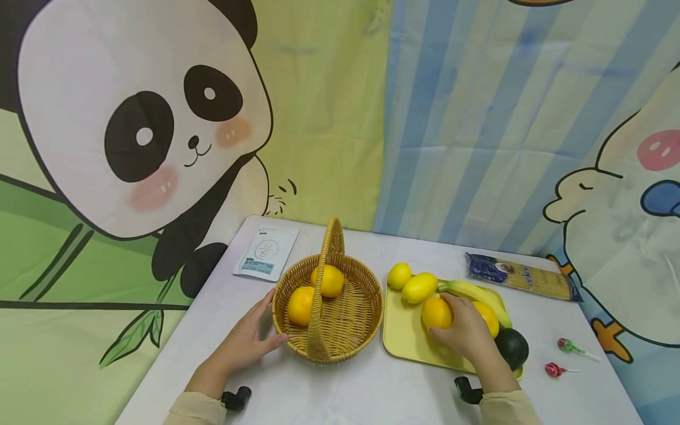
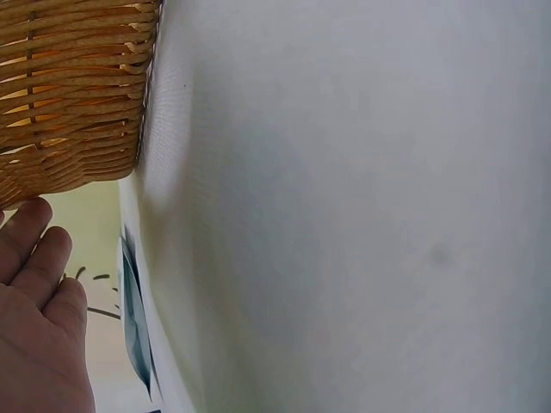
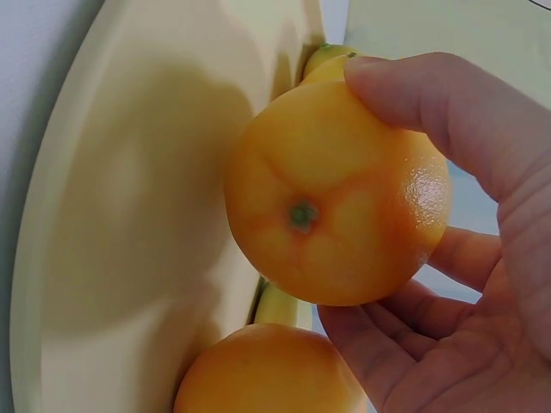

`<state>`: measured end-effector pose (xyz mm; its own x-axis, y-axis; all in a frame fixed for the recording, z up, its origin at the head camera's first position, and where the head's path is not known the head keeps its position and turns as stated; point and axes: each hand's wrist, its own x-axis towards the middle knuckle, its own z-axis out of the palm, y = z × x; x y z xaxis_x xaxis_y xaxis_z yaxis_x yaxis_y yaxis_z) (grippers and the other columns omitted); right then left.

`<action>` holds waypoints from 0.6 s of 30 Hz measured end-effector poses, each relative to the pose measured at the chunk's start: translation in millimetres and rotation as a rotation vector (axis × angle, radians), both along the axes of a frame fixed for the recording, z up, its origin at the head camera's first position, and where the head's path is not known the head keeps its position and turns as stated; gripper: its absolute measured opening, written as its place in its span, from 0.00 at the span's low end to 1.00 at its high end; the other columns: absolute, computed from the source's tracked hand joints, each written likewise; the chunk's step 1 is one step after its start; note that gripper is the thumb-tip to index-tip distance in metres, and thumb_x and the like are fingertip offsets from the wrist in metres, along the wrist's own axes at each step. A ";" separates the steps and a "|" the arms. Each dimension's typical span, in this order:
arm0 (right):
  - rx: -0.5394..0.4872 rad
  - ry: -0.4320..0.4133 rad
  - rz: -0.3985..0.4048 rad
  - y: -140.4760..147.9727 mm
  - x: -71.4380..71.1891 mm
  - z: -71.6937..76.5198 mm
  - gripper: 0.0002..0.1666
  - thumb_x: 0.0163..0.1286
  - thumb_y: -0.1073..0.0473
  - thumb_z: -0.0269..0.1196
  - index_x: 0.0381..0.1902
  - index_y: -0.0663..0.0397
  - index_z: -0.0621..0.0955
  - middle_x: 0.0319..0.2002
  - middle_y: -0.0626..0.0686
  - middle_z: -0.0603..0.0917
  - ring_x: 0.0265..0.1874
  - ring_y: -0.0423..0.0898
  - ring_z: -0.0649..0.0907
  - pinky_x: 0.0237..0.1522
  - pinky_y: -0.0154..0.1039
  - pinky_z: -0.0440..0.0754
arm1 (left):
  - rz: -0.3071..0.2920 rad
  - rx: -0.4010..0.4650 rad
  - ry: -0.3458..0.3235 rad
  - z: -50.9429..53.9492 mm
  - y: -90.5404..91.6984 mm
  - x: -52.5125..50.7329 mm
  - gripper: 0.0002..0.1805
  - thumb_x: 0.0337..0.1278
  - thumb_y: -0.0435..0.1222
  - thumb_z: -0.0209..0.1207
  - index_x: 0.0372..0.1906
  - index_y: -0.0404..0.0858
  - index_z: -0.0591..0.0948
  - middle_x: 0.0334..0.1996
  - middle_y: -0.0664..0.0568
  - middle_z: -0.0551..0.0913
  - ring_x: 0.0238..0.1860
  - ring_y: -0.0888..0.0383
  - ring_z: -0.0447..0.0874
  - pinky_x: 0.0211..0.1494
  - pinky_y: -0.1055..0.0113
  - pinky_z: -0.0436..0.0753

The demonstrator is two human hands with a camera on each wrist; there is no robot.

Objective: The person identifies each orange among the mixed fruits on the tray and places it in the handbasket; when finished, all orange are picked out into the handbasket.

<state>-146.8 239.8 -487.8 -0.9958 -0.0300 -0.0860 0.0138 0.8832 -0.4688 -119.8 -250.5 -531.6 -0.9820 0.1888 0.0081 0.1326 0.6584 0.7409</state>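
Note:
My right hand (image 1: 467,330) holds an orange (image 1: 437,312) over the yellow tray (image 1: 404,342). In the right wrist view the thumb lies on one side of the orange (image 3: 336,194) and the fingers on the other, its green stem end facing the camera. My left hand (image 1: 247,339) rests spread against the left side of the wicker basket (image 1: 345,330), fingertips at its wall and thumb near its front. Two oranges (image 1: 301,306) lie inside the basket. On the tray another orange (image 1: 486,319) is partly hidden by my right hand, beside a banana (image 1: 478,293).
Two lemons (image 1: 419,287) lie at the tray's back left corner; a dark green round fruit (image 1: 512,348) sits at its right. Behind are a white pouch (image 1: 267,252) and a pasta packet (image 1: 523,276). Two lollipops (image 1: 555,370) lie at the right.

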 end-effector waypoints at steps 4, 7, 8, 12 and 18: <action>-0.005 -0.001 0.010 1.5 0.1 1.5 0.54 0.57 0.47 0.80 0.75 0.59 0.70 0.70 0.70 0.73 0.65 0.68 0.76 0.67 0.72 0.75 | 0.003 -0.008 -0.004 0.1 0.3 0.2 0.61 0.55 0.60 0.73 0.86 0.56 0.48 0.85 0.48 0.54 0.83 0.36 0.55 0.77 0.31 0.68; -0.007 0.004 0.019 2.9 -0.1 3.0 0.54 0.57 0.46 0.80 0.75 0.59 0.70 0.70 0.70 0.74 0.65 0.67 0.76 0.67 0.72 0.75 | 0.003 -0.017 -0.002 -0.1 0.2 0.2 0.61 0.55 0.60 0.72 0.86 0.55 0.48 0.85 0.48 0.55 0.83 0.36 0.56 0.77 0.31 0.68; -0.006 0.006 0.022 3.5 -0.3 3.5 0.53 0.57 0.46 0.80 0.75 0.60 0.71 0.70 0.70 0.74 0.65 0.67 0.76 0.67 0.71 0.76 | 0.003 -0.017 -0.002 -0.1 0.1 0.2 0.61 0.55 0.60 0.72 0.86 0.55 0.49 0.85 0.48 0.55 0.83 0.36 0.56 0.77 0.31 0.68; -0.005 0.017 0.029 5.8 -1.0 5.6 0.53 0.56 0.46 0.80 0.74 0.60 0.72 0.69 0.69 0.75 0.64 0.67 0.77 0.67 0.71 0.76 | 0.002 -0.018 0.001 0.6 0.0 0.3 0.61 0.55 0.60 0.72 0.86 0.55 0.49 0.85 0.48 0.55 0.83 0.37 0.56 0.77 0.31 0.68; -0.008 0.022 0.032 7.2 -1.9 9.8 0.51 0.56 0.46 0.80 0.72 0.61 0.72 0.68 0.69 0.77 0.63 0.66 0.78 0.66 0.71 0.76 | -0.002 -0.012 0.004 1.7 0.2 0.4 0.61 0.55 0.60 0.72 0.86 0.54 0.49 0.85 0.48 0.54 0.83 0.37 0.55 0.78 0.31 0.66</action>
